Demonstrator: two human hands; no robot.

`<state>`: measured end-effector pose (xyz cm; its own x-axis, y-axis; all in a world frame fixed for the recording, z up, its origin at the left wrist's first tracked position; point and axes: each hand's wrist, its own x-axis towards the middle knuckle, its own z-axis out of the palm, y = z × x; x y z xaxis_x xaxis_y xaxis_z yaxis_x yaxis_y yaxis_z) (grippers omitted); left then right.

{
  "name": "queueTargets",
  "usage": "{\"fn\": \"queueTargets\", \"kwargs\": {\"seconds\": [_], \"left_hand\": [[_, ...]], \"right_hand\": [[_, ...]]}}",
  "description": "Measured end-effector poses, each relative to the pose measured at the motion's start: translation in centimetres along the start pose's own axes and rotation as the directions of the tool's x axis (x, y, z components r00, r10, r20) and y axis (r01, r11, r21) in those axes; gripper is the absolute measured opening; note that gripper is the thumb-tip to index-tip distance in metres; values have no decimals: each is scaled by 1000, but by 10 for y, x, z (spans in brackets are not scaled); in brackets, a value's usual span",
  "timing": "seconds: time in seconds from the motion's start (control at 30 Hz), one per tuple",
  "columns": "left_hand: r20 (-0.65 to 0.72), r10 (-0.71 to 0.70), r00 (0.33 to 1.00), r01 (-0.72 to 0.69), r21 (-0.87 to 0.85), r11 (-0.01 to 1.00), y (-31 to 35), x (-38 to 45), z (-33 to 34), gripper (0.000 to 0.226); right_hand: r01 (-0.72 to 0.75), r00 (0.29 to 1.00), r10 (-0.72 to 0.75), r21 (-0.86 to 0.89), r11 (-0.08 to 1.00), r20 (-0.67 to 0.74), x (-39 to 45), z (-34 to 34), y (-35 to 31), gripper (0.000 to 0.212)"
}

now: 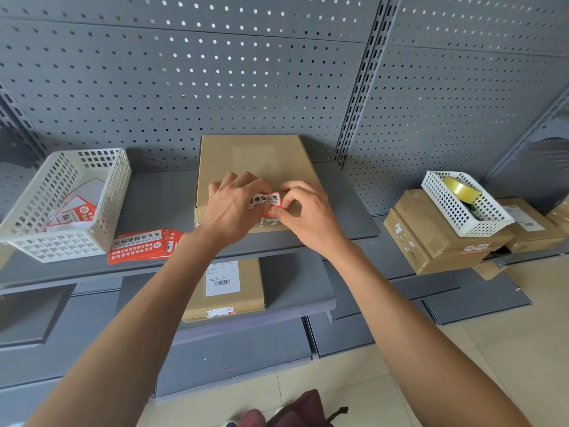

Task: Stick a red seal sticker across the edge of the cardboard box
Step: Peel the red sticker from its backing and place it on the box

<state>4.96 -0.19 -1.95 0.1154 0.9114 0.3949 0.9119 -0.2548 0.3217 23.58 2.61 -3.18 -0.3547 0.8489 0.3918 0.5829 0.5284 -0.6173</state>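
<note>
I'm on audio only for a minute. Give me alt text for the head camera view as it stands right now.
Both hands hold a red seal sticker at the near edge of a flat cardboard box on a grey shelf: left hand on its left end, right hand pinching its right. A stack of red stickers lies left, beside a white basket.

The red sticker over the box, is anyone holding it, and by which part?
Yes. Both hands hold the red seal sticker: the left hand covers its left end, the right hand pinches its right edge, over the cardboard box's near edge.
</note>
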Motion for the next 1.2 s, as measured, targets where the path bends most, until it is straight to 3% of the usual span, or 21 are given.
{"fn": "queueTargets", "kwargs": {"seconds": [0.1, 0.23, 0.33, 0.5, 0.63, 0.7, 0.87, 1.2], "left_hand": [[10, 13, 1000, -13, 27, 1000, 0, 0, -1, 32], [-4, 12, 1000, -12, 33, 999, 0, -2, 1, 29], [-6, 15, 1000, -15, 28, 999, 1, -2, 1, 28], [-3, 14, 1000, -14, 20, 1000, 1, -2, 0, 28], [-4, 8, 1000, -8, 17, 1000, 0, -2, 0, 30], [-1, 7, 1000, -7, 17, 1000, 0, -2, -1, 32], [7, 9, 1000, -9, 8, 1000, 0, -1, -2, 31], [84, 57, 995, -60, 29, 998, -9, 0, -16, 53]], "right_hand": [[1, 999, -1, 3, 1000, -38, -2, 3, -1, 16], [56, 972, -66, -52, 997, -227, -18, 19, -4, 11], [15, 948, -36, -72, 997, -315, -27, 33, -10, 8], [-93, 921, 195, 296, 951, -337, -29, 40, -26, 9], [-229, 871, 430, 575, 785, -239, -31, 43, -29, 13], [-269, 850, 488, 630, 728, -200, -32, 45, -26, 16], [-281, 858, 469, 573, 770, -209, -32, 50, -28, 11], [-273, 792, 506, 542, 795, -343, -32, 62, -27, 9]]}}
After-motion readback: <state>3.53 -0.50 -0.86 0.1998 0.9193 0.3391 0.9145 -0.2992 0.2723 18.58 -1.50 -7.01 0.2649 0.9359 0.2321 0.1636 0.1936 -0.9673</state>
